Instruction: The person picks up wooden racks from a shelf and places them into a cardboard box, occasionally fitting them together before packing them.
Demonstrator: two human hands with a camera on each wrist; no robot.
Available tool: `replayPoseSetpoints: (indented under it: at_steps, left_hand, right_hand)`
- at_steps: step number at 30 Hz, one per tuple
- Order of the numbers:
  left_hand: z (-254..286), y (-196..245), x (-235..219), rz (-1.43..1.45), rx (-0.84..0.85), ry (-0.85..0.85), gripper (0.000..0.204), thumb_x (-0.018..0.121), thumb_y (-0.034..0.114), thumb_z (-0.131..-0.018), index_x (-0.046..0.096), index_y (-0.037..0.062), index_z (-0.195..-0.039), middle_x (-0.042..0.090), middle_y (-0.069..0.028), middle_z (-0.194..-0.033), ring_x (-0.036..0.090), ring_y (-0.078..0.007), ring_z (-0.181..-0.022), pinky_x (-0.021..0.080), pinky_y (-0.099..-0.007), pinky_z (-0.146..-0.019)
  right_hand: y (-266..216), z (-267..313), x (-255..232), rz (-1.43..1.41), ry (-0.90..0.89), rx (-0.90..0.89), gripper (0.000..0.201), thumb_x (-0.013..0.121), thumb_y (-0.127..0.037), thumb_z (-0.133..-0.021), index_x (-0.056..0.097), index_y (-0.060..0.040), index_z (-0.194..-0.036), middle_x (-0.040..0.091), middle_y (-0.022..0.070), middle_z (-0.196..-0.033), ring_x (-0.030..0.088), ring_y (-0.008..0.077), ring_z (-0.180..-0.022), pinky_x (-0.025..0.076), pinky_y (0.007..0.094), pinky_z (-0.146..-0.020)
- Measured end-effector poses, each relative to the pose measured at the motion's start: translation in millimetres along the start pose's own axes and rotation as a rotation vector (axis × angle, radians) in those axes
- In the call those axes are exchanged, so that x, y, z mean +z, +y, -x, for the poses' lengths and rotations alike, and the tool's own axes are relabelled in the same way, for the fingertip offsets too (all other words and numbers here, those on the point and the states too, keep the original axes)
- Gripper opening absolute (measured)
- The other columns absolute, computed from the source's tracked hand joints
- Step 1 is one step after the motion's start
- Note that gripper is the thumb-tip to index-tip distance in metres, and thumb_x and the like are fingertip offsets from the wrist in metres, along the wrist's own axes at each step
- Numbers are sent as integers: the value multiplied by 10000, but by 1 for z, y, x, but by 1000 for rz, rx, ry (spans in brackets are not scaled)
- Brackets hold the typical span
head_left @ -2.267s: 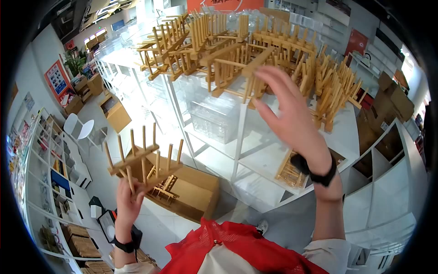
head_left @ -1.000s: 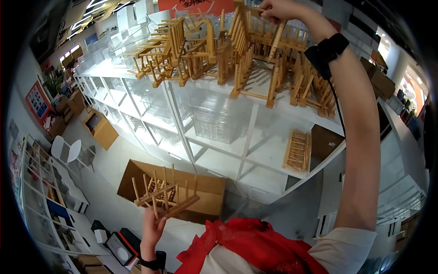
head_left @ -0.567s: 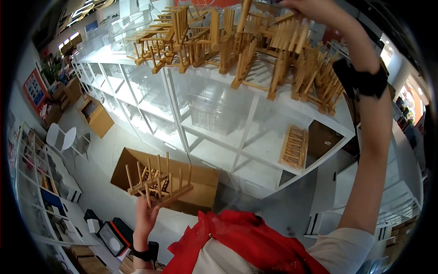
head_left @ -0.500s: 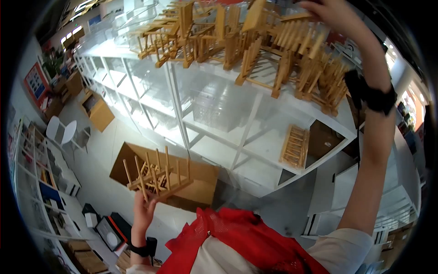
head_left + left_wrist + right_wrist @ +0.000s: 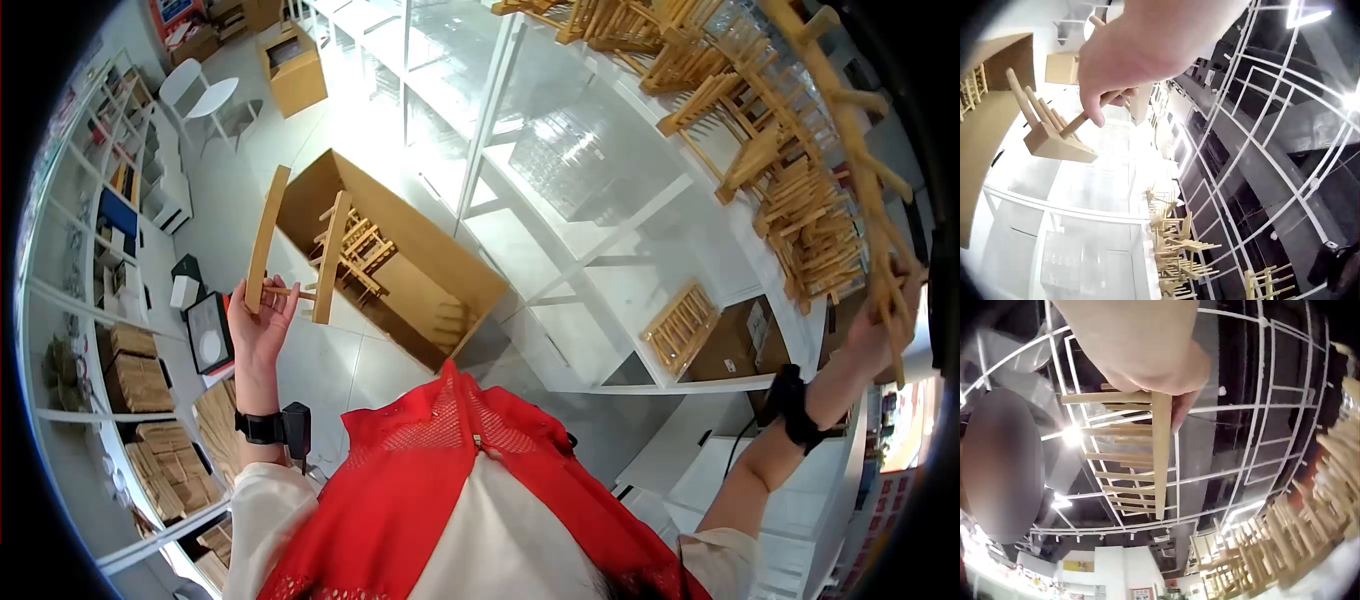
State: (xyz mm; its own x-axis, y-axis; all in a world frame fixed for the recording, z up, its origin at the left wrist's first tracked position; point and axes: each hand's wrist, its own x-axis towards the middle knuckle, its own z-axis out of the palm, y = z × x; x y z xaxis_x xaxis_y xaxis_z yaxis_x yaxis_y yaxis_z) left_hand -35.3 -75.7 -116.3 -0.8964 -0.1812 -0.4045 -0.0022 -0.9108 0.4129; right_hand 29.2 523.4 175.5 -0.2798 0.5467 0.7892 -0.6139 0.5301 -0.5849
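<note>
My left hand (image 5: 260, 325) grips a small wooden peg rack (image 5: 331, 255) by its cross rod, at the left beside an open cardboard box (image 5: 450, 275). In the left wrist view the thumb and fingers curl round the rod, and the rack's pegs (image 5: 1041, 109) point away from the hand. Raised at the far right, my right hand (image 5: 885, 325) holds one end of a longer wooden peg rack (image 5: 850, 120). The right wrist view shows that rack's flat bar (image 5: 1161, 456) in the fingers, with a row of pegs sticking out sideways. Several wooden racks (image 5: 365, 245) lie inside the box.
More wooden racks (image 5: 810, 225) crowd the top of a white shelving unit (image 5: 625, 235) at the right. A wrapped rack bundle (image 5: 682, 328) lies on its lower shelf. A white chair (image 5: 205, 98) and shelves (image 5: 110, 320) stand at the left.
My right hand has lifted a rack off the pile and swung it to the right. My left hand keeps its rack, which has turned. The head view has tipped down and turned.
</note>
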Motion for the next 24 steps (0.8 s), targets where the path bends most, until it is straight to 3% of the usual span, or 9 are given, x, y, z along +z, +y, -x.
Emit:
replayPoseSetpoints:
  at_steps: [2,5,8,11,13,19,22,24]
  left_hand:
    - [8,2,-3,-3,17,29,225,452,217,-862,526,7,-902,531,-94,-815,520,-215,-875,428,-490,-882]
    - [16,4,-1,-20,12,61,238,465,220,-857,530,5,-937,533,-87,-811,522,-207,-864,423,-477,-887]
    - [13,5,-5,-54,1,17,264,494,247,-849,532,12,-965,536,-70,-806,526,-192,-851,420,-455,-895]
    - [4,6,-19,-61,-61,-39,302,490,258,-862,532,-2,-1009,548,-54,-814,527,-161,-860,395,-424,-927]
    - [3,9,-24,-53,-97,-43,302,503,264,-857,538,5,-1010,558,-47,-796,542,-152,-836,404,-415,-920]
    - [-21,57,-41,-95,-155,27,318,499,266,-856,530,12,-1045,573,-54,-803,555,-157,-848,419,-408,-909]
    - [-47,105,-45,-199,-138,41,339,492,264,-852,514,17,-1083,556,-48,-768,539,-148,-800,436,-403,-886]
    - [-71,140,-45,-258,-130,71,347,490,260,-849,507,10,-1089,548,-62,-754,526,-147,-768,441,-400,-879]
  right_hand:
    - [24,15,-2,-155,3,132,281,491,-131,-864,503,30,-1093,534,142,-1082,555,224,-957,426,310,-901]
    - [29,62,31,-163,-112,312,309,487,-178,-872,492,13,-1114,536,124,-1027,523,188,-982,439,321,-868]
    - [28,97,57,-240,-537,449,238,501,-128,-857,525,13,-1048,588,93,-856,576,159,-761,460,247,-722]
    - [18,146,95,46,-726,586,217,502,-117,-855,533,21,-1019,587,60,-757,555,117,-682,433,215,-665]
    - [40,175,110,101,-961,639,201,501,-82,-848,536,34,-1008,588,54,-741,553,102,-678,435,208,-664]
    - [130,313,160,-15,-983,981,156,511,-46,-836,538,41,-963,591,69,-735,558,106,-665,455,229,-626]
    - [164,385,185,36,-888,1138,125,512,-56,-836,548,41,-906,587,64,-710,557,108,-644,454,234,-611]
    - [186,438,199,218,-844,1180,112,516,-62,-833,551,40,-865,585,59,-691,551,110,-625,447,235,-595]
